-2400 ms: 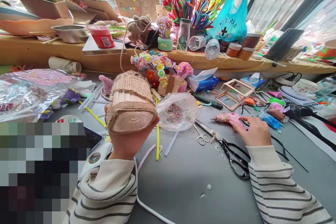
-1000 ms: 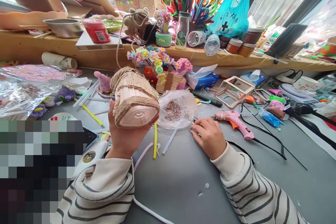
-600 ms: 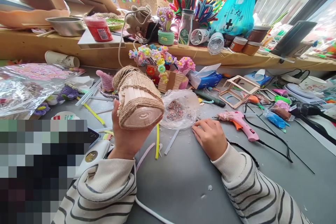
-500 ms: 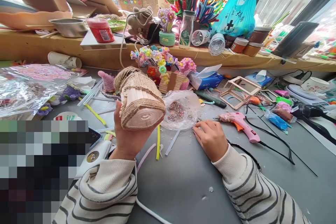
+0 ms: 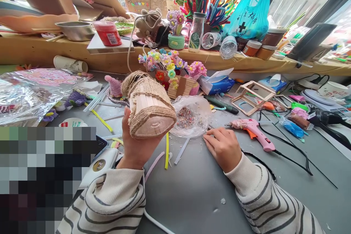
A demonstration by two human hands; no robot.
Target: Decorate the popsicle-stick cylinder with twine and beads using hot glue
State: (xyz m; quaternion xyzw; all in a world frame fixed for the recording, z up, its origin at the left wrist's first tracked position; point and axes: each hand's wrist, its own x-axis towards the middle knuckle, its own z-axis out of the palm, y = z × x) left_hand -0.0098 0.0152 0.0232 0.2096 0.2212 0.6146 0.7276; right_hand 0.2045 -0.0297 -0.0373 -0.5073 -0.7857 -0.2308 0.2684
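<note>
My left hand (image 5: 138, 150) is wrapped round a cup bound in jute twine (image 5: 152, 108), tilted so its clear round base faces me. Pale flat strips show between the twine bands, and loose twine hangs at its far end. My right hand (image 5: 223, 148) rests on the table, fingers bent and close together. A small dark tip shows by its fingertips; what they hold, if anything, is hidden. Just beyond them lies a clear plastic bag of small beads (image 5: 186, 117). To the right, a pink glue gun (image 5: 259, 133) lies on its side.
Behind the cup stand colourful fuzzy flowers (image 5: 167, 60) and a blue tissue pack (image 5: 218, 82). A wooden stick frame (image 5: 252, 97) is at the right. Along the back shelf (image 5: 109, 58) are jars, a glass bottle (image 5: 196, 33) and pipe cleaners. A black cord (image 5: 290, 157) trails from the glue gun.
The whole view has shifted slightly, so things appear a little further right and lower. Both hands keep nearly the same pose, and the cup stays in my left hand.
</note>
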